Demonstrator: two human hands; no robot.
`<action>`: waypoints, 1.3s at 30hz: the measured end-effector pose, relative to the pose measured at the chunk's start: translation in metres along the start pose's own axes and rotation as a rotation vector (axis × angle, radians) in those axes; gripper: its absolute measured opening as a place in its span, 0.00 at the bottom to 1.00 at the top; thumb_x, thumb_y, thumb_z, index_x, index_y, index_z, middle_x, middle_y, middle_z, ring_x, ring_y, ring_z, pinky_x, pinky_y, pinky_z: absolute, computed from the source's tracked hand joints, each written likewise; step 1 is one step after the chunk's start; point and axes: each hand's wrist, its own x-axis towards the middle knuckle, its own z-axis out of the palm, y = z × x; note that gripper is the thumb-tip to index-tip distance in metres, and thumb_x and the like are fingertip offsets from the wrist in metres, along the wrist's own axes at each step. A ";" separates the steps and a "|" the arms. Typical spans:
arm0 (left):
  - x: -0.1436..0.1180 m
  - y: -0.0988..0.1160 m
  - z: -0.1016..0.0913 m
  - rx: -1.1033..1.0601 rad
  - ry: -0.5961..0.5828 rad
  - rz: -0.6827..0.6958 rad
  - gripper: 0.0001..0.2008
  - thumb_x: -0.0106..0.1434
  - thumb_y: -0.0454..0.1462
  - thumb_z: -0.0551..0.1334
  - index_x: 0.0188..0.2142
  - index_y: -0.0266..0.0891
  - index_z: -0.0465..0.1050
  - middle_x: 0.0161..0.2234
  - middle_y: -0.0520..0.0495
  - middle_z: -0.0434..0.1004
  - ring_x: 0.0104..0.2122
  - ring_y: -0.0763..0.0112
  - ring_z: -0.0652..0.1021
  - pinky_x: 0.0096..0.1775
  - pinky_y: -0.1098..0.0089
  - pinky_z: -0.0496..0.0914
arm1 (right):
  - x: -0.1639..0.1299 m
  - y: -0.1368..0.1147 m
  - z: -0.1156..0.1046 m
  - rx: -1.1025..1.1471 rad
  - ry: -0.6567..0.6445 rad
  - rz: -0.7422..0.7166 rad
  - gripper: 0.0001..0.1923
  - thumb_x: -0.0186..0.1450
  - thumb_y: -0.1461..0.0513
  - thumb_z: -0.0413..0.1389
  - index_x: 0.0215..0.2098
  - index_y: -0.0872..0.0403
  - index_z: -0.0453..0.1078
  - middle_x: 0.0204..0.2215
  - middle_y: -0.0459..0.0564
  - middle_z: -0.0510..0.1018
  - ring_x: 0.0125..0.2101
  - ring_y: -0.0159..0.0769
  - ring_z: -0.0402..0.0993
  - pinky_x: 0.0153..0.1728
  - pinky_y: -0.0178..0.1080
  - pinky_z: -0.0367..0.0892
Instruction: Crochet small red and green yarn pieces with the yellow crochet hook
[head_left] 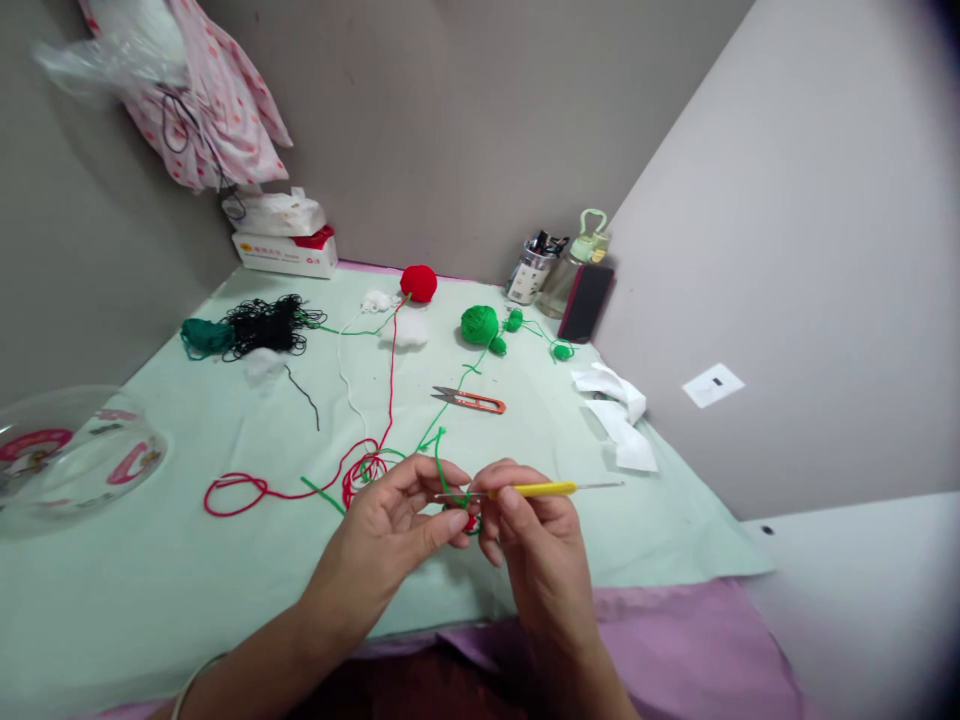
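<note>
Between the fingers of my left hand point(397, 520) is a small red and green crochet piece point(471, 522), mostly covered by the fingertips. My right hand point(536, 535) pinches a crochet hook point(536, 490) by its yellow handle, and the thin metal tip lies level at the piece. Green yarn point(440, 460) rises from the work over my left fingers. Just beyond my hands, tangled red yarn point(364, 470) lies on the table and leads back to a red yarn ball point(418, 284). A green yarn ball point(480, 325) sits farther off.
Orange-handled thread snips point(469, 400) lie ahead of my hands. Black yarn point(274, 328) and dark green yarn point(208, 338) are at the back left, near a clear plastic bowl point(82, 450). At the right stand a bottle point(562, 285), a phone point(587, 303) and white paper strips point(619, 415).
</note>
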 end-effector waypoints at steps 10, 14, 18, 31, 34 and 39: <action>-0.001 -0.003 -0.002 -0.006 0.112 0.021 0.11 0.64 0.45 0.73 0.35 0.41 0.82 0.31 0.49 0.83 0.31 0.66 0.84 0.32 0.72 0.79 | -0.006 0.006 -0.003 -0.208 0.002 -0.155 0.07 0.72 0.58 0.62 0.39 0.48 0.83 0.32 0.47 0.78 0.21 0.26 0.68 0.19 0.31 0.63; -0.002 -0.007 0.000 -0.025 0.233 0.053 0.14 0.61 0.48 0.75 0.38 0.41 0.86 0.33 0.48 0.84 0.28 0.69 0.83 0.30 0.73 0.80 | -0.017 0.008 -0.003 -0.608 -0.019 -0.496 0.15 0.73 0.68 0.57 0.49 0.43 0.81 0.37 0.50 0.82 0.34 0.36 0.79 0.31 0.37 0.75; -0.004 -0.008 0.003 -0.061 0.320 0.089 0.12 0.60 0.47 0.76 0.39 0.43 0.87 0.41 0.49 0.84 0.30 0.73 0.83 0.32 0.75 0.80 | -0.025 0.020 -0.011 -1.046 -0.050 -0.812 0.29 0.71 0.71 0.58 0.65 0.40 0.73 0.47 0.55 0.84 0.42 0.41 0.82 0.38 0.42 0.79; 0.004 -0.002 0.003 -0.265 0.220 -0.093 0.18 0.53 0.46 0.80 0.34 0.36 0.82 0.23 0.55 0.75 0.20 0.76 0.78 0.19 0.81 0.72 | -0.018 0.015 -0.007 -0.524 -0.076 -0.493 0.16 0.74 0.66 0.58 0.51 0.38 0.82 0.41 0.50 0.86 0.39 0.40 0.81 0.36 0.43 0.77; 0.004 0.001 0.002 -0.229 0.218 -0.087 0.18 0.54 0.47 0.79 0.34 0.36 0.81 0.22 0.57 0.73 0.19 0.76 0.78 0.17 0.81 0.70 | -0.015 0.009 -0.010 -0.463 -0.078 -0.427 0.12 0.74 0.63 0.59 0.47 0.41 0.83 0.39 0.50 0.86 0.36 0.40 0.80 0.36 0.43 0.75; 0.005 0.003 -0.004 -0.174 0.184 -0.077 0.17 0.57 0.48 0.77 0.33 0.37 0.80 0.22 0.57 0.73 0.18 0.76 0.79 0.16 0.82 0.69 | -0.016 0.006 -0.014 -0.452 -0.063 -0.396 0.11 0.74 0.63 0.59 0.45 0.44 0.83 0.37 0.49 0.85 0.34 0.37 0.77 0.37 0.42 0.73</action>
